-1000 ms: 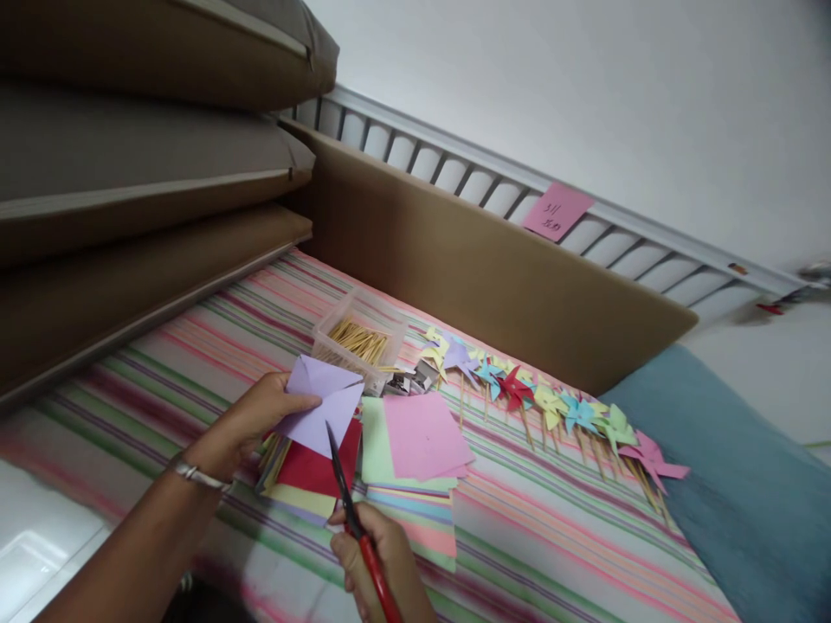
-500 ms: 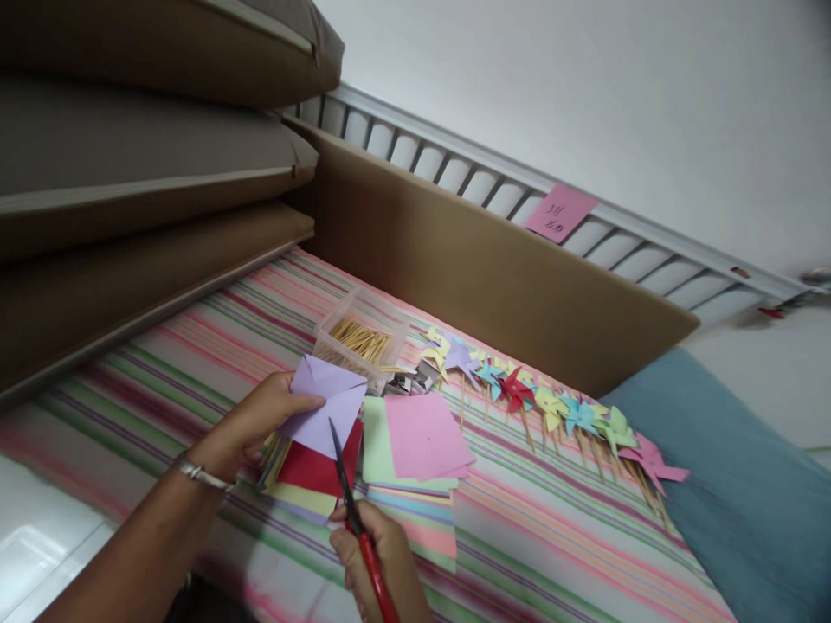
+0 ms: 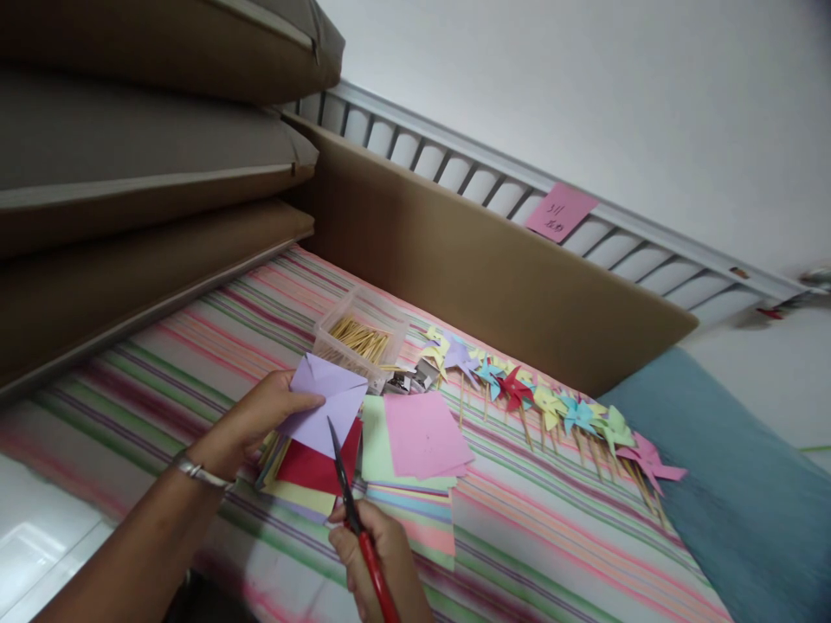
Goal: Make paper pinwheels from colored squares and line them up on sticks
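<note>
My left hand (image 3: 260, 415) pinches a folded lilac paper square (image 3: 325, 404) and holds it up over the stacks of coloured paper (image 3: 415, 467). My right hand (image 3: 383, 554) grips red-handled scissors (image 3: 354, 510) with the dark blades pointing up at the lower edge of the lilac paper. A red sheet (image 3: 312, 467) lies right under it. A silver bangle sits on my left wrist.
A clear plastic box of wooden sticks (image 3: 360, 339) stands behind the paper. A row of finished paper pinwheels (image 3: 551, 407) lies on the striped sheet (image 3: 558, 536). Brown cushions are stacked at left, a cardboard panel (image 3: 486, 268) at the back, a blue cloth (image 3: 746, 493) at right.
Almost nothing has shifted; the scissor tip and lilac paper stay together, with only a slight camera drift.
</note>
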The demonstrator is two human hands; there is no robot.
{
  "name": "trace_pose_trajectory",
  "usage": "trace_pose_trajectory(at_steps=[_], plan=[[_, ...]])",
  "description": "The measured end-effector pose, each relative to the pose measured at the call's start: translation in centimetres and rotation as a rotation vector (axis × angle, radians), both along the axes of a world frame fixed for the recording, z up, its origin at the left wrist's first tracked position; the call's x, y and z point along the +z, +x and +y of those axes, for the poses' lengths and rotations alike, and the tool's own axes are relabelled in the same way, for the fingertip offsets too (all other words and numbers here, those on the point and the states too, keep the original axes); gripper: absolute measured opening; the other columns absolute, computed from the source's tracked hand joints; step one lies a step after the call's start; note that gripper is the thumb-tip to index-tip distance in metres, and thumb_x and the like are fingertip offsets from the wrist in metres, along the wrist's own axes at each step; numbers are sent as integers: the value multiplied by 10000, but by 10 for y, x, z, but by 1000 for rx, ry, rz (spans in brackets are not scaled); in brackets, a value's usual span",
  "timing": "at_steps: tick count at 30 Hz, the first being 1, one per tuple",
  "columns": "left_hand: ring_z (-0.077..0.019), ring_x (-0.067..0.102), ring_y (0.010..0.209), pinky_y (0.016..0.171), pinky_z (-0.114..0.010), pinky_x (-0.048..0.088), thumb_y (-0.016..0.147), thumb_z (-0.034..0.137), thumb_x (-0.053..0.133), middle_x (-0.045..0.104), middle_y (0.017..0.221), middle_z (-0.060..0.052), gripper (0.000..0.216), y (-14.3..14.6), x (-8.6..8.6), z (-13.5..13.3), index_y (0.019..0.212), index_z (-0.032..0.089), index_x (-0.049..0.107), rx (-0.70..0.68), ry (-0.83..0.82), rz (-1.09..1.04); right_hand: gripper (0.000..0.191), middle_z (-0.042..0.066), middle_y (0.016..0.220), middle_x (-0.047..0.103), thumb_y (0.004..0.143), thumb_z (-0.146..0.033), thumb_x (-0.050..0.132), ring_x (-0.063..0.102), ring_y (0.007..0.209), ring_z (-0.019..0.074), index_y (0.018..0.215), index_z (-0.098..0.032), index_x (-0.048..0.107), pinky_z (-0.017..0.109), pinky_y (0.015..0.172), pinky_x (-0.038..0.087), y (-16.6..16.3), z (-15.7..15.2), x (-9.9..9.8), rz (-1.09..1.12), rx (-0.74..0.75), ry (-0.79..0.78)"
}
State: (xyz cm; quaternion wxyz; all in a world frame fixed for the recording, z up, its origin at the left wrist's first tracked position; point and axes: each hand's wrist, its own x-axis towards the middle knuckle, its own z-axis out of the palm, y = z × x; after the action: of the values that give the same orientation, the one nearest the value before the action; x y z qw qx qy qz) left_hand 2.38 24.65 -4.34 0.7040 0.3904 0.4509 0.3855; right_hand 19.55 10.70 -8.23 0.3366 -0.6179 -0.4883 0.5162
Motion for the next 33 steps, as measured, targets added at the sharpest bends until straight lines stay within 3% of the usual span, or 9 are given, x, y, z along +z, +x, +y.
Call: trace_pose_trajectory(at_steps=[12,17,20,27,33], plan=[[-187,624,529,505,-253,444,540,203,751,725,646,-45,223,0,1,0,745,121,719,27,8,51,308,-60,503,387,760,-448,603,324,400,69,821,-146,606,184,372,240,2,3,-8,-78,27,46],[-173,629,533,495,-234,448,524,181,766,724,643,-49,272,-2,0,3,781,113,710,270,38,2,263,-39,518,408,766,-416,581,362,463,96,788,-156,611,191,414,285,3,4,-12,-153,31,155],[-181,644,544,517,-253,482,531,169,763,725,656,-50,307,-2,1,4,825,117,695,401,32,-139,303,-35,520,417,780,-449,548,362,451,100,829,-158,615,201,419,298,3,3,-11,-120,14,187],[-194,669,621,625,-293,533,538,149,773,738,746,-58,328,18,1,-1,853,120,685,450,21,-350,310,-11,603,488,700,-351,637,429,509,119,962,-187,649,223,493,371,-9,-4,-7,1,-47,260],[-202,666,623,636,-305,534,541,149,779,739,750,-77,315,39,-5,-7,840,104,689,379,-22,-430,552,14,664,553,749,-609,532,393,389,70,1088,-173,546,190,365,306,-19,-8,-23,192,-60,195]])
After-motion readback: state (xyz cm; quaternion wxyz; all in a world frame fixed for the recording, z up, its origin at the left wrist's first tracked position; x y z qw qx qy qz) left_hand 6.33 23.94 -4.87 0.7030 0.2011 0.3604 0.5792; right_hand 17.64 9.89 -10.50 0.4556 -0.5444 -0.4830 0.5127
